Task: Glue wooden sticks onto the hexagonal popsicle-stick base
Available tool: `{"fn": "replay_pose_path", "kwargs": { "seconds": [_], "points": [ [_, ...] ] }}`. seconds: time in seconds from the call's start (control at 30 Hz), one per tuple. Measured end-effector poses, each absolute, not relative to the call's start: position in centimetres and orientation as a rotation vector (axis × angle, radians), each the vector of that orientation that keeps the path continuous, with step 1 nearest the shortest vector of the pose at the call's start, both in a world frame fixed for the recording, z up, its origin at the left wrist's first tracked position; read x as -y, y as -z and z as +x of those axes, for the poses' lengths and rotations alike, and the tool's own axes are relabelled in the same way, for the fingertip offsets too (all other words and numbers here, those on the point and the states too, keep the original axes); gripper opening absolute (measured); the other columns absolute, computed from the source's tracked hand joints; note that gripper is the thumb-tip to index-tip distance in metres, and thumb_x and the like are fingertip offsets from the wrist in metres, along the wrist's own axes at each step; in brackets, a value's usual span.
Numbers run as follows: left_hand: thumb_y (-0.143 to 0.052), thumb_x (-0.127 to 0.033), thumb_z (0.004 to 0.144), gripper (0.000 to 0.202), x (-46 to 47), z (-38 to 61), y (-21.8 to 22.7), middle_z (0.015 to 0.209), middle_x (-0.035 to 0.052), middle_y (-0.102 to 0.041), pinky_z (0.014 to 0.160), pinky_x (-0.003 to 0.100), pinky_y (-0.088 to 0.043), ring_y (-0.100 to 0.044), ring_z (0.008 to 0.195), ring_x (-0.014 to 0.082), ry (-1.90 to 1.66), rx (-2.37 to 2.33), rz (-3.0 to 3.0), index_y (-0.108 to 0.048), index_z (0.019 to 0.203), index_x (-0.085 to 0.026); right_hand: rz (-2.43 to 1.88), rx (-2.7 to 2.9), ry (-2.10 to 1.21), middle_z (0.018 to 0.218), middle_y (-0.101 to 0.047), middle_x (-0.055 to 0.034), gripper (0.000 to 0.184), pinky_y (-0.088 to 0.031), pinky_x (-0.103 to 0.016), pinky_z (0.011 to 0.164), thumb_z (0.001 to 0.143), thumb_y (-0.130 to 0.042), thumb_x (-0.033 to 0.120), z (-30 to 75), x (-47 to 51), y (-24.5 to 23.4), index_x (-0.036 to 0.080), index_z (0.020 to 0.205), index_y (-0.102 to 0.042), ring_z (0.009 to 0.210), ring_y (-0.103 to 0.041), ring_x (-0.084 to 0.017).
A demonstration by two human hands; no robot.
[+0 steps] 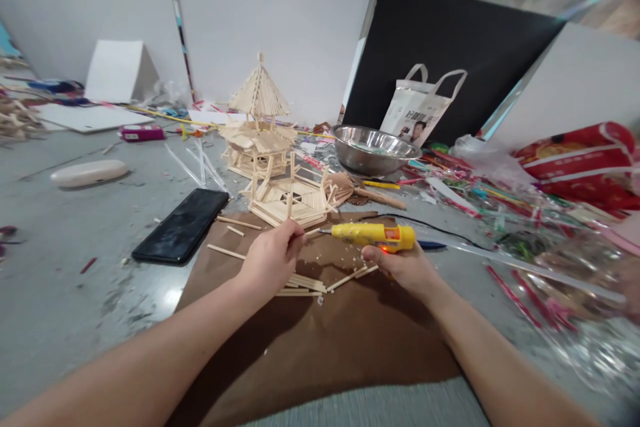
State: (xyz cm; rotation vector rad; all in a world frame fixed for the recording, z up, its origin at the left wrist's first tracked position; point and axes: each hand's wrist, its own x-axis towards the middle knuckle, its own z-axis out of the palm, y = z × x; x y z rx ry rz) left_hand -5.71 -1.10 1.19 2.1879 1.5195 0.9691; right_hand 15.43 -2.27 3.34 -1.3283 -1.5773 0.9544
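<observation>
Above a brown sheet [320, 353], our left hand [273, 253] pinching a thin stick [312, 232], our right hand's [400, 270] fingers clasping a yellow glue gun [363, 235], nozzle [326, 231] by the stick.

L hand [273, 252] & R hand [407, 269] are bare, w/ forearms [195, 339] likewise uncovered.

Sticks [306, 285] on sheet [320, 353]; phone [181, 227] left of it; stick frame [309, 202], then tower [259, 142], behind; bowl [373, 159] behind right.

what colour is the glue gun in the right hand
The glue gun is mostly yellow, with an orange patch; it shows in the head view.
</observation>
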Motion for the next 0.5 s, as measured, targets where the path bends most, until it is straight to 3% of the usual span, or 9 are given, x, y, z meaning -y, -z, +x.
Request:
{"fn": "replay_pose_path", "kwargs": {
  "seconds": [0.23,0.5],
  "points": [
    [-0.037,-0.027,0.076,0.013,1.12,-5.83,-1.12,0.061,-0.0015,-0.054,0.051,0.019,-0.031,-0.048,0.056,0.0101,-0.938,-1.529,2.186,-0.048,0.074,-0.020,-1.261,1.551,-0.924,0.049,-0.050,0.0031,0.010,-0.038,-0.023,0.043,0.054,-0.066,0.026,15.44,2.19,-3.35,0.021,0.061,-0.061,0.052,-0.049,-0.012],
    [-0.036,-0.028,0.076,0.014,1.28,-5.85,-1.11,0.063,-0.0011,-0.054,0.052,0.020,-0.031,-0.047,0.056,0.0103,-0.910,-1.542,2.185,-0.048,0.075,-0.020,-1.254,1.523,-0.942,0.052,-0.052,0.0035,0.014,-0.039,-0.023,0.043,0.052,-0.067,0.023,15.55,2.07,-3.23,0.022,0.065,-0.062,0.048,-0.047,-0.011]
  ]
}}
